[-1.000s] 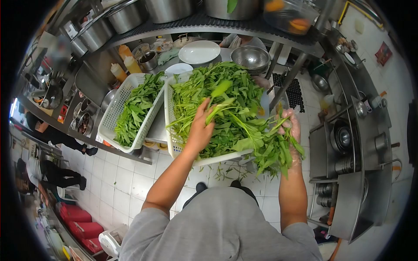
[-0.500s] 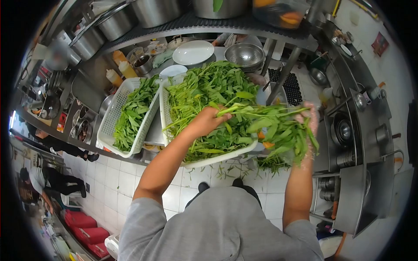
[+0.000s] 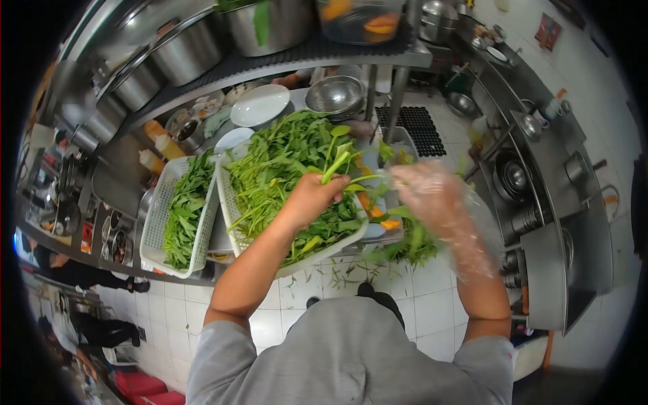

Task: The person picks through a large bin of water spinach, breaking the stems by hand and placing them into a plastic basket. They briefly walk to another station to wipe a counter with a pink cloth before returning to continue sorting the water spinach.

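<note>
My left hand (image 3: 313, 197) is closed around a few leafy green stems (image 3: 337, 162), above the larger white basket (image 3: 231, 214) heaped with the same leafy greens (image 3: 277, 162). My right hand (image 3: 426, 192), in a clear plastic glove, is to the right of the left one, past the basket's edge. It is blurred by motion, its fingers curled at the leafy ends of the stems; blurred leaves show around and below it. A narrower white basket (image 3: 156, 226) on the left holds more greens (image 3: 185, 226).
A white oval plate (image 3: 260, 105), a metal colander (image 3: 334, 96) and sauce bottles (image 3: 167, 146) stand behind the baskets. Overhead runs a shelf with large metal pots (image 3: 187, 55). Leaf scraps lie on the tiled floor (image 3: 270, 317). At far left, a person (image 3: 104, 329) bends over.
My right hand has come left and closer to my left hand. The stems in my left hand now point upward instead of stretching out rightward. The whole view has shifted.
</note>
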A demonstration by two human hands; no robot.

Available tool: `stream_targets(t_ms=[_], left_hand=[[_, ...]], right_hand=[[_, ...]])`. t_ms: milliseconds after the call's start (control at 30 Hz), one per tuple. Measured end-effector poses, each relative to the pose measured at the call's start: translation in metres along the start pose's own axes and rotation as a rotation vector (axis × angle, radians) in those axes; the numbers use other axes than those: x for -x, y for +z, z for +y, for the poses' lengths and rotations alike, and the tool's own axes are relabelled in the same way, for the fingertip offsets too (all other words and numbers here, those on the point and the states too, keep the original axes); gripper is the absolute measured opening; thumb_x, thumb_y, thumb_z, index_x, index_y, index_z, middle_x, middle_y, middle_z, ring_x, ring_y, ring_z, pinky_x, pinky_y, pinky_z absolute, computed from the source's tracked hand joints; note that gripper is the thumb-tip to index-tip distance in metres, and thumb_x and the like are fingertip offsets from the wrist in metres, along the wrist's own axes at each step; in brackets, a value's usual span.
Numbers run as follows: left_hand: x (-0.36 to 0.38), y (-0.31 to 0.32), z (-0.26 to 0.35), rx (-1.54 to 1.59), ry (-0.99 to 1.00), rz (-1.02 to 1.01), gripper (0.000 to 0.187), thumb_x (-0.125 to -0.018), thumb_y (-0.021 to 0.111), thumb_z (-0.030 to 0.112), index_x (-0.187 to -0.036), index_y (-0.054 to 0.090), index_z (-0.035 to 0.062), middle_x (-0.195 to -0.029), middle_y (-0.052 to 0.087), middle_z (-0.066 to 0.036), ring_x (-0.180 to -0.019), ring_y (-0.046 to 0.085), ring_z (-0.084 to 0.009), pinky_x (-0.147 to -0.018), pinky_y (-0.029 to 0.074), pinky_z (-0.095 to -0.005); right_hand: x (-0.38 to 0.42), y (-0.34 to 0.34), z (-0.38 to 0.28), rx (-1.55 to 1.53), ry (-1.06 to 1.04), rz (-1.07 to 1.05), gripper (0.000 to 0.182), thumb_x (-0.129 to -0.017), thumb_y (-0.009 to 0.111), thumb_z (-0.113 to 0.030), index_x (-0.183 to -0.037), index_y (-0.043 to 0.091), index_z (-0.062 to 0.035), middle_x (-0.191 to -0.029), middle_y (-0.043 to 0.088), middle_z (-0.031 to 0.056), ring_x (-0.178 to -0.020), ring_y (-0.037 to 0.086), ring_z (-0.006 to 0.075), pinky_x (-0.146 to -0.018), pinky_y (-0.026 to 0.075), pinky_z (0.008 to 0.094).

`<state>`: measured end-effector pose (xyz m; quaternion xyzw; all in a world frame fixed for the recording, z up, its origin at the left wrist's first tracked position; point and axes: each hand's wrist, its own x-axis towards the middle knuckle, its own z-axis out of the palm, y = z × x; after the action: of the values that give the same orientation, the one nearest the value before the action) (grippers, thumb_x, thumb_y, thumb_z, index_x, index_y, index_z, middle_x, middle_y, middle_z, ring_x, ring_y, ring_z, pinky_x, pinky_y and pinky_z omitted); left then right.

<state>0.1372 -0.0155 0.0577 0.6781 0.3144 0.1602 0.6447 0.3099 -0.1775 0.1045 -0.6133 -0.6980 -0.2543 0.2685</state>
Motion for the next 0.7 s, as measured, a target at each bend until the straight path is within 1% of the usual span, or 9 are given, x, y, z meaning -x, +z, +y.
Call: stream_targets(t_ms=[100,267,333,367,400,533,633,667,700], left_hand=[[0.000,0.029,0.010,0.020,0.078,-0.080,0.022,-0.088,0.059,0.024,-0.085,0.066,0.0034,-0.062,0.052,0.002,-0.048,0.038,-0.0041,-0.044,0.028,-0.0189],[-0.011,0.067,0.003,-0.072,0.157,-0.203,0.022,-0.088,0.057,0.018,-0.096,0.068,0.0013,-0.070,0.060,-0.001,-0.059,0.049,-0.0060,-0.054,0.038,-0.0200],[-0.016,0.082,0.005,-0.149,0.176,-0.227,0.023,-0.086,0.057,0.016,-0.098,0.067,-0.0005,-0.072,0.062,-0.002,-0.060,0.051,-0.0077,-0.056,0.042,-0.0246],[-0.017,0.089,0.010,-0.143,0.172,-0.226,0.023,-0.086,0.057,0.016,-0.098,0.067,-0.0005,-0.072,0.062,-0.002,-0.060,0.051,-0.0077,-0.056,0.042,-0.0246],[-0.018,0.096,0.017,-0.206,0.186,-0.202,0.023,-0.086,0.058,0.019,-0.095,0.067,-0.0002,-0.069,0.061,-0.002,-0.057,0.050,-0.0079,-0.054,0.042,-0.0259],[-0.070,0.134,0.018,-0.313,0.133,-0.163,0.039,-0.081,0.065,0.040,-0.081,0.063,0.0011,-0.058,0.057,-0.007,-0.052,0.054,-0.0173,-0.050,0.043,-0.0342],[-0.118,0.162,-0.009,-0.580,0.310,-0.106,0.064,-0.071,0.073,0.045,-0.102,0.055,-0.0083,-0.092,0.062,-0.024,-0.087,0.062,-0.0341,-0.074,0.049,-0.0432],[-0.114,0.162,-0.012,-0.579,0.340,-0.048,0.060,-0.072,0.072,0.044,-0.101,0.057,-0.0070,-0.093,0.062,-0.024,-0.090,0.061,-0.0352,-0.076,0.049,-0.0432],[-0.103,0.157,-0.012,-0.587,0.371,0.008,0.056,-0.073,0.071,0.042,-0.100,0.059,-0.0057,-0.093,0.063,-0.023,-0.093,0.060,-0.0364,-0.077,0.049,-0.0433]], right_hand=[[-0.003,-0.009,-0.007,0.104,0.061,-0.336,0.017,-0.074,0.065,-0.015,-0.089,0.066,-0.0089,-0.085,0.066,0.0071,-0.077,0.062,0.0248,-0.065,0.050,0.0338],[0.054,0.037,0.032,-0.078,0.165,-0.097,0.015,-0.076,0.065,-0.018,-0.087,0.065,-0.0079,-0.075,0.060,0.0051,-0.065,0.057,0.0202,-0.060,0.047,0.0350],[0.065,0.035,0.046,-0.573,0.912,0.168,0.016,-0.083,0.061,-0.025,-0.085,0.062,-0.0089,-0.071,0.057,0.0007,-0.063,0.053,0.0137,-0.055,0.043,0.0321],[0.072,0.014,0.066,-0.620,1.048,0.140,0.028,-0.087,0.059,-0.034,-0.096,0.064,-0.0086,-0.076,0.057,-0.0015,-0.065,0.049,0.0089,-0.058,0.042,0.0276],[0.095,0.016,0.087,-0.669,1.133,0.351,0.033,-0.087,0.059,-0.036,-0.102,0.064,-0.0071,-0.081,0.059,-0.0012,-0.069,0.051,0.0092,-0.062,0.042,0.0259],[0.127,-0.047,0.106,-0.665,1.417,0.405,0.036,-0.083,0.057,-0.033,-0.108,0.063,-0.0077,-0.103,0.061,0.0035,-0.089,0.057,0.0159,-0.071,0.043,0.0296],[0.174,-0.081,0.129,-0.504,1.068,0.214,0.032,-0.085,0.056,-0.034,-0.106,0.063,-0.0110,-0.109,0.058,0.0033,-0.094,0.055,0.0149,-0.072,0.040,0.0274],[0.144,-0.091,0.097,-0.492,1.265,0.326,0.028,-0.086,0.054,-0.032,-0.103,0.063,-0.0116,-0.102,0.060,0.0006,-0.084,0.055,0.0115,-0.065,0.040,0.0248],[0.156,-0.103,0.121,-0.595,1.316,0.186,0.024,-0.088,0.053,-0.030,-0.100,0.063,-0.0124,-0.092,0.059,-0.0021,-0.070,0.049,0.0082,-0.057,0.037,0.0228]])
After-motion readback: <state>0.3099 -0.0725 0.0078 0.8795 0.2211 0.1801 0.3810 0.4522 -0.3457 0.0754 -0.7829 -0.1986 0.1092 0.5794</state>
